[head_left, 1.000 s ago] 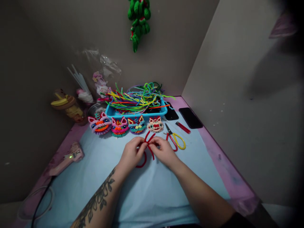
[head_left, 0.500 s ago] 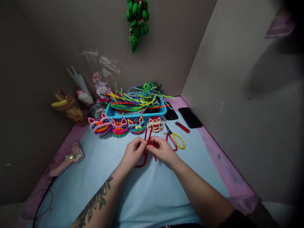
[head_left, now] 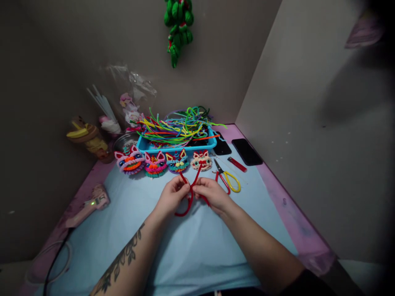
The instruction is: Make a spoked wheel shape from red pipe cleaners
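My left hand [head_left: 170, 198] and my right hand [head_left: 211, 194] meet over the light blue mat [head_left: 173, 246], both pinching a red pipe cleaner [head_left: 189, 200]. The wire crosses between my fingertips. Two ends stick up and apart in a V, and a loop hangs below my left hand. Just beyond my hands stands a row of several small pipe-cleaner animal faces [head_left: 154, 163].
A blue tray [head_left: 173, 144] heaped with coloured pipe cleaners stands behind the faces. Scissors [head_left: 226, 179] with red and yellow handles, a red lighter [head_left: 237, 164] and two black phones [head_left: 247, 151] lie to the right. A pink glue gun [head_left: 89, 204] rests at the left.
The upper ends of the red pipe cleaner have spread apart into a wider V, and the loop has swung under my left hand. Both hands kept their pinch and barely shifted.
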